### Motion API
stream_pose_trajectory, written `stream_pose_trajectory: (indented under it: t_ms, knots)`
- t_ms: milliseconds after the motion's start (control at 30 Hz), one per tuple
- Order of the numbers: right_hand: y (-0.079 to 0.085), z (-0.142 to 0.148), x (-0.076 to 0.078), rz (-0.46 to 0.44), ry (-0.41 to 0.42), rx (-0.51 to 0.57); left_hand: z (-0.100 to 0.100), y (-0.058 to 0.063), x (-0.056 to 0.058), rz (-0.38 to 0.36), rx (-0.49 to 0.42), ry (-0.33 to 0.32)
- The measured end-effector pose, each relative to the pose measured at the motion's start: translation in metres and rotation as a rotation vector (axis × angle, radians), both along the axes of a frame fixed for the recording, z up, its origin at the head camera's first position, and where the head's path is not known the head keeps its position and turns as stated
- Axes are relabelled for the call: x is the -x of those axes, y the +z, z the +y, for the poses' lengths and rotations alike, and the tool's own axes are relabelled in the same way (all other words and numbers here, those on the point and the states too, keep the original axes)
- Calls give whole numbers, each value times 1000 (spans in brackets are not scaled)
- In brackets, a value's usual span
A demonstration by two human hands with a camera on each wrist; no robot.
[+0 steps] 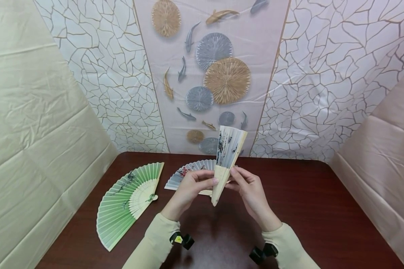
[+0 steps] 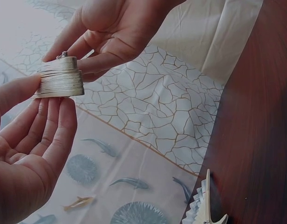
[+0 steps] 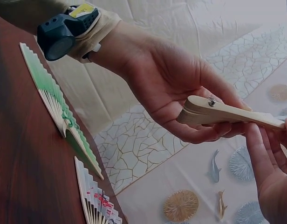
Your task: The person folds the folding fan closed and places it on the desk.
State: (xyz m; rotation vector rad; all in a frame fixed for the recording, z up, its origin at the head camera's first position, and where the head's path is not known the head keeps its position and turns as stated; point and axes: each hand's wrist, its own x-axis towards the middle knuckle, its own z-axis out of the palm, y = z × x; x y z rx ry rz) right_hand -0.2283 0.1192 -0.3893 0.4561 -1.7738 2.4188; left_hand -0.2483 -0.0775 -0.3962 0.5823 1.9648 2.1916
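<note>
A partly opened folding fan (image 1: 227,160) is held upright above the dark wooden surface (image 1: 316,209), between the two hands and clear of it. The left hand (image 1: 188,188) is closed round the lower ribs, thumb on one side and fingers on the other; in the right wrist view the pivot end with its rivet is seen resting in the curl of those fingers. The right hand (image 1: 250,190) is pinched on the opposite guard stick, just above the pivot. In the left wrist view the stacked ribs (image 2: 59,78) are seen end on, pressed close together, so only a narrow wedge of the painted leaf is spread.

The step in hand is judged to be the working of this fan's spread, with the leaf a small part of the way between shut and fully open; which way it is being worked cannot be told. Two other fans lie fully spread on the surface: a green fan (image 1: 129,200) to the left and a pale fan with a red-flower print (image 1: 188,173) behind the hands.

For the next move, the pivot would need to be kept steady in the left hand while the outer guard is swung by the right, with pressure kept on the sticks rather than on the thin leaf, which could crease or tear.
</note>
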Motion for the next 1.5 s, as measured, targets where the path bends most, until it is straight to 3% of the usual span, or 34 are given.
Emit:
stream_pose_trajectory:
  t_ms: [233, 667, 1200, 1500]
  knots:
    - [1, 2, -2, 15, 39, 17, 1, -1, 0, -2, -3, 7]
    - [-1, 3, -1, 28, 31, 17, 3, -3, 1, 12, -21, -19]
    - [0, 6, 2, 2, -54, 27, 7, -7, 1, -6, 12, 17]
    - [4, 9, 4, -3, -94, 35, 10, -10, -2, -3, 5, -18]
